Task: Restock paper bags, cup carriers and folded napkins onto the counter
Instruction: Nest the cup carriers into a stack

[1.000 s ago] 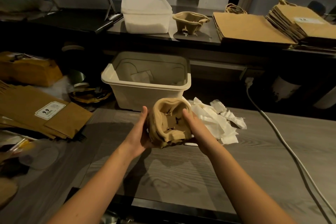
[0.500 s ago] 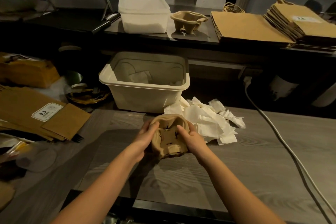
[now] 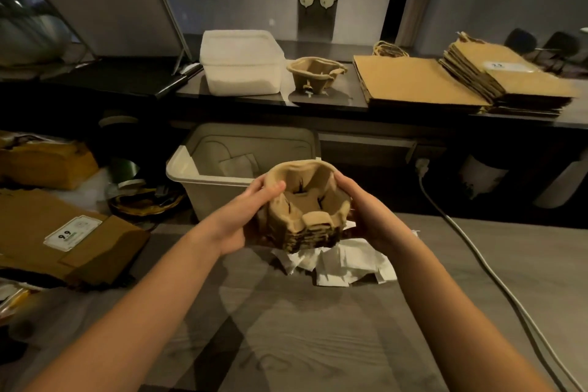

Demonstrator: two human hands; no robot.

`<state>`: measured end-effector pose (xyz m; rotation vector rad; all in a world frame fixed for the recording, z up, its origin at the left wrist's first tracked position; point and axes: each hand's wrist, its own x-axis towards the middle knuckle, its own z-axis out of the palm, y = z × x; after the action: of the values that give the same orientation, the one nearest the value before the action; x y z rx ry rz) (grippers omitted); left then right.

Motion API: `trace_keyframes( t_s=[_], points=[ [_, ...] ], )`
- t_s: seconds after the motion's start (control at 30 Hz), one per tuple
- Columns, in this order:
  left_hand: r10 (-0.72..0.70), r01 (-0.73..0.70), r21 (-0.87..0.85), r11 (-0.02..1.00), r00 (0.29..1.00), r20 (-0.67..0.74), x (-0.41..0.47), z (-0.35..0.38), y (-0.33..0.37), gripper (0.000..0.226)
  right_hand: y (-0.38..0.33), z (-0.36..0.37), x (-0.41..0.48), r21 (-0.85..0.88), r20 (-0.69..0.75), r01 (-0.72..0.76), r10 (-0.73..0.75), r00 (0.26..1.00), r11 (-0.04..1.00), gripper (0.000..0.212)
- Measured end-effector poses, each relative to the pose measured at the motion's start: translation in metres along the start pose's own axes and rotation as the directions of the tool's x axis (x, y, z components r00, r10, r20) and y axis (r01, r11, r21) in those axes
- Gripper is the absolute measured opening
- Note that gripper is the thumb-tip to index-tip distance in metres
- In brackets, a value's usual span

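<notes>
1. Left hand (image 3: 241, 216) and right hand (image 3: 369, 216) are both grasping the carriers (image 3: 305, 207), a nested stack, one hand on each side wall. My left thumb lies over the rim. The right fingers wrap the far side and are partly hidden.
2. The carriers are in the air, open side up and tilted a little toward me. They are above the napkins (image 3: 346, 261), in front of the bin (image 3: 191, 169), and clear of the near surface (image 3: 318, 328).
3. Handling, my judgement: this is moulded pulp, so light, rough and not slippery. The walls look soft and bowed, so a hard squeeze would crush them. Nested layers may slide apart. I'd best carry them with fingers under the base and thumbs on the rim only to steady.
4. The napkins are a loose white heap on the near surface. They look flimsy and easy to scatter.
5. The bin is open, with a few pale sheets inside.
6. On the far surface (image 3: 343, 95), a far carrier (image 3: 315, 75) stands between the tub (image 3: 241, 64) and the bags (image 3: 420, 79). That is the probable drop spot.
7. Periphery: left bags (image 3: 63, 232) with a label; cable (image 3: 477, 258) at right.
</notes>
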<state>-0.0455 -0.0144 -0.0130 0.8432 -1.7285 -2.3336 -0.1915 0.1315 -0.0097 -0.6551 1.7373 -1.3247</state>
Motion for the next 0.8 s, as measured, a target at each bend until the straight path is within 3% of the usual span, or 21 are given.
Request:
trace_keyframes(
  t_s=[0.13,0.27,0.47,0.67,0.8],
  points=[
    [0.047,-0.047,-0.017,0.999,0.999,0.002,0.006,0.009,0.031,0.069,-0.025,-0.013,0.008,0.004,-0.039,0.029,-0.029,0.999,1.0,0.046],
    [0.122,-0.123,0.071,0.99,0.992,0.011,0.012,0.019,0.071,0.054,-0.07,-0.034,0.019,-0.126,-0.12,0.122,-0.137,0.983,0.985,0.053],
    [0.196,-0.192,0.061,0.979,0.979,-0.056,0.031,0.035,0.122,0.05,-0.123,-0.06,0.036,-0.137,-0.109,0.192,-0.207,0.972,0.972,0.06],
    [0.257,-0.256,-0.042,0.966,0.967,-0.003,0.051,0.054,0.172,0.04,-0.175,-0.082,0.063,-0.104,-0.197,0.288,-0.304,0.932,0.952,0.022],
    [0.302,-0.302,-0.052,0.952,0.953,-0.001,0.063,0.062,0.193,0.023,-0.205,-0.092,0.096,-0.097,-0.262,0.277,-0.294,0.919,0.956,0.028]
  ],
)
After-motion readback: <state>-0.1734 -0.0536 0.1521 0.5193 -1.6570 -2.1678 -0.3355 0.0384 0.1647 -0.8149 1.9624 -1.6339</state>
